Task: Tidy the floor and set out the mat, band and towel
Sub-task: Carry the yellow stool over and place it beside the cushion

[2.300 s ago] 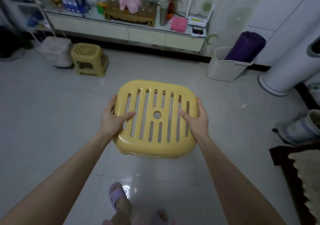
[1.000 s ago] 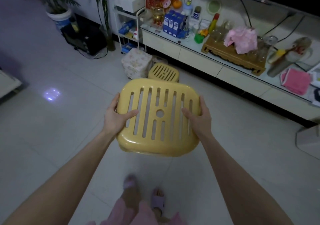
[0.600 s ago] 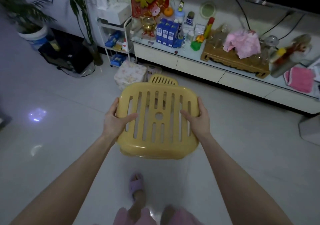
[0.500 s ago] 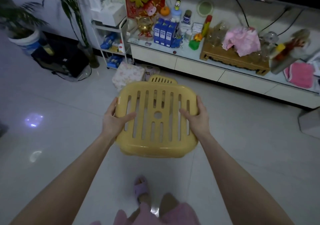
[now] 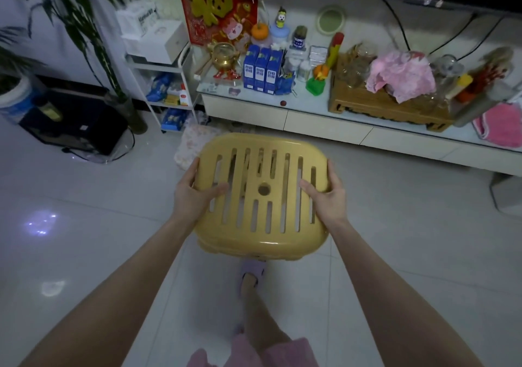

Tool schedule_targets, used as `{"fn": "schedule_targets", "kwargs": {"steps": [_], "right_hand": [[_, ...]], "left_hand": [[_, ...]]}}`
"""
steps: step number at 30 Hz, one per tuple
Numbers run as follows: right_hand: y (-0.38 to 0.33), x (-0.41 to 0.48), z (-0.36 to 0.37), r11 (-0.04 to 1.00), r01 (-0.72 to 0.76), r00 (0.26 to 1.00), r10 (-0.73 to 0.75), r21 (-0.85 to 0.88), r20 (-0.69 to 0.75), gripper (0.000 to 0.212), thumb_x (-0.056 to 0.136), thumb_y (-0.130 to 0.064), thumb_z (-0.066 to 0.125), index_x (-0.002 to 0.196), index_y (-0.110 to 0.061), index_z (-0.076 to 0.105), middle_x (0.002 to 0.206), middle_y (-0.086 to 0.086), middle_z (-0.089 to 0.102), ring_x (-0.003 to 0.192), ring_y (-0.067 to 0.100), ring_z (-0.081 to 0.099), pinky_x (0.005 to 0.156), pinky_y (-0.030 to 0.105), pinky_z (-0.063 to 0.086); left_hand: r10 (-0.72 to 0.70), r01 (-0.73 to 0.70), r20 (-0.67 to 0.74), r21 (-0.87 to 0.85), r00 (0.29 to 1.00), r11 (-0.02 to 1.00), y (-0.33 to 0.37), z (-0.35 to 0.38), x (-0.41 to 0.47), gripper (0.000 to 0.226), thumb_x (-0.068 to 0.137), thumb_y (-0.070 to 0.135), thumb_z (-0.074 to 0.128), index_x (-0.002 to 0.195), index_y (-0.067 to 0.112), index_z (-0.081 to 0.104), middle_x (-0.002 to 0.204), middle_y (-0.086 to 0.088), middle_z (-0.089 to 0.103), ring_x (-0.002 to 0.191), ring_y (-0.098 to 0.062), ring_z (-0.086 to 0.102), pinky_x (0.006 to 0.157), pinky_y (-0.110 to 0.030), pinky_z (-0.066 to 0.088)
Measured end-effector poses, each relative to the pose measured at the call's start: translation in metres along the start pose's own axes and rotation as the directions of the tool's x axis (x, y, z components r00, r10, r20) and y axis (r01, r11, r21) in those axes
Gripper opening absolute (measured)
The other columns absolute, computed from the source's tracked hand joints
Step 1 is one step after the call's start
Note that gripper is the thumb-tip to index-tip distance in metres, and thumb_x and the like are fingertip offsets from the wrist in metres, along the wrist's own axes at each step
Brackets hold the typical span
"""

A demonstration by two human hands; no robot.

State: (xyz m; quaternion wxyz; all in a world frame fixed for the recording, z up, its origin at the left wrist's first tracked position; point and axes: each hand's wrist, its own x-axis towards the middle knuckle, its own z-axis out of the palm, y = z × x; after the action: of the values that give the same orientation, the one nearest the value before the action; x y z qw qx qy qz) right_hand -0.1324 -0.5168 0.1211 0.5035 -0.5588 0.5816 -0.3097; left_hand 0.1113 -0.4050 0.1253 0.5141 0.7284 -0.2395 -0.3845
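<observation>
I hold a yellow plastic stool (image 5: pixel 264 197) with a slatted seat in the air, above the pale tiled floor (image 5: pixel 84 225). My left hand (image 5: pixel 195 197) grips its left edge and my right hand (image 5: pixel 327 197) grips its right edge, thumbs lying on the seat. The second yellow stool seen earlier is hidden behind the one I carry. A pink folded towel (image 5: pixel 497 127) lies at the right end of the low white cabinet (image 5: pixel 324 120). No mat or band shows in this view.
The cabinet top is crowded with blue cartons (image 5: pixel 261 69), glasses on a wooden tray (image 5: pixel 381 106) and a pink cloth (image 5: pixel 401 75). A floral bag (image 5: pixel 192 146) sits before a white wire shelf (image 5: pixel 161 89). A black box (image 5: pixel 73 126) and potted plants stand left. My slippered foot (image 5: pixel 252 273) is below the stool.
I have turned left and walked toward the cabinet with the stool still in both hands. The second stool has slipped out of sight behind the held one.
</observation>
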Motion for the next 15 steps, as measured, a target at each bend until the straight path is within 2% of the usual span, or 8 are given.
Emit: {"fn": "schedule_targets", "kwargs": {"steps": [2,6,9,12,14,15], "right_hand": [[-0.002,0.026,0.008,1.000,-0.007,1.000,0.007,0.002,-0.018,0.088,0.078,-0.029,0.077,0.150,-0.021,0.026,0.146,0.005,0.038,0.133,0.020,0.037,0.101,0.026,0.032],[-0.009,0.085,0.022,0.999,-0.033,0.999,0.033,-0.009,-0.028,0.087,0.079,-0.028,0.076,0.150,-0.020,0.026,0.145,0.005,0.039,0.134,0.020,0.036,0.101,0.027,0.032],[-0.015,0.123,0.031,0.998,-0.052,0.998,0.051,-0.038,-0.037,0.087,0.079,-0.030,0.076,0.150,-0.022,0.026,0.145,0.004,0.039,0.132,0.020,0.036,0.099,0.027,0.031],[-0.018,0.163,0.037,0.995,-0.089,0.995,0.086,-0.048,-0.051,0.087,0.079,-0.030,0.076,0.150,-0.024,0.026,0.143,0.004,0.041,0.131,0.019,0.038,0.102,0.031,0.033],[-0.020,0.182,0.041,0.994,-0.098,0.994,0.096,-0.057,-0.046,0.086,0.080,-0.030,0.075,0.150,-0.026,0.026,0.138,0.000,0.044,0.124,0.015,0.040,0.102,0.035,0.035],[-0.021,0.194,0.042,0.992,-0.107,0.993,0.104,-0.062,-0.048,0.085,0.080,-0.030,0.074,0.150,-0.027,0.026,0.132,-0.003,0.044,0.120,0.012,0.040,0.100,0.035,0.036]], "left_hand": [[-0.005,0.005,0.010,0.011,1.000,1.000,0.003,0.006,0.031,0.094,0.070,0.018,0.083,0.147,0.025,0.030,0.135,0.003,0.054,0.114,-0.013,0.056,0.091,-0.029,0.047],[-0.024,0.022,0.029,0.049,0.999,0.999,0.010,0.020,0.097,0.096,0.068,0.024,0.084,0.148,0.027,0.031,0.139,0.002,0.051,0.120,-0.016,0.052,0.098,-0.034,0.045],[-0.045,0.042,0.040,0.073,0.998,0.996,0.014,0.030,0.139,0.096,0.069,0.026,0.082,0.148,0.028,0.028,0.140,0.002,0.049,0.121,-0.017,0.050,0.094,-0.030,0.043],[-0.030,0.021,0.072,0.113,0.997,0.993,0.021,0.041,0.179,0.094,0.068,0.032,0.082,0.147,0.029,0.031,0.136,0.004,0.052,0.119,-0.017,0.052,0.093,-0.030,0.046],[-0.019,0.009,0.087,0.123,0.996,0.992,0.026,0.049,0.198,0.088,0.071,0.027,0.081,0.145,0.029,0.034,0.131,0.006,0.054,0.114,-0.015,0.053,0.086,-0.024,0.046],[-0.029,0.018,0.089,0.124,0.996,0.992,0.028,0.054,0.210,0.086,0.071,0.024,0.080,0.144,0.029,0.035,0.130,0.006,0.054,0.114,-0.015,0.053,0.087,-0.026,0.046]]}}
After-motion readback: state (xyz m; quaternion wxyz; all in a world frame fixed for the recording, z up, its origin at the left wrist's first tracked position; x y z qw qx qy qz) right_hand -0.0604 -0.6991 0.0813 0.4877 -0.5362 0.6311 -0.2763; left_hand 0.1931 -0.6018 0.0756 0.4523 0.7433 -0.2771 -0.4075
